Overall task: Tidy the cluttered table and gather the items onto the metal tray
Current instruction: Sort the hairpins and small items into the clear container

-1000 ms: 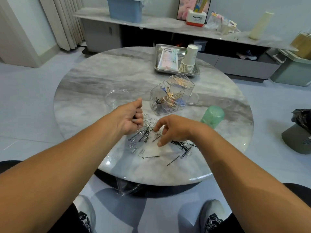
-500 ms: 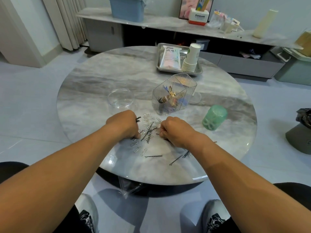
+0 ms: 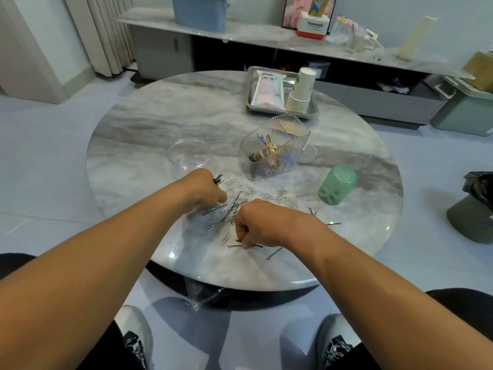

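Note:
Black hairpins [image 3: 234, 205] and silver paper clips [image 3: 282, 196] lie scattered on the round marble table [image 3: 138, 145]. My left hand [image 3: 202, 190] grips a small bunch of black hairpins whose ends stick out at the top of its fist. My right hand [image 3: 253, 225] is curled, its fingertips pinching a black hairpin [image 3: 244, 246] that lies on the table near the front edge. At the far side stands the metal tray [image 3: 250, 102], holding a wipes packet [image 3: 268, 88] and a stack of paper cups [image 3: 301, 90].
A ribbed clear organiser [image 3: 272, 150] with clips inside stands mid-table, with a clear lid [image 3: 308, 154] behind it. A clear round dish [image 3: 189, 156] sits to the left, and a green cup [image 3: 337, 184] lies upside down to the right. A plastic bag [image 3: 205, 297] hangs under the near edge.
My right hand drew back toward the near edge and closed its fingertips on a single hairpin. My left hand stayed over the pile, still gripping its bunch.

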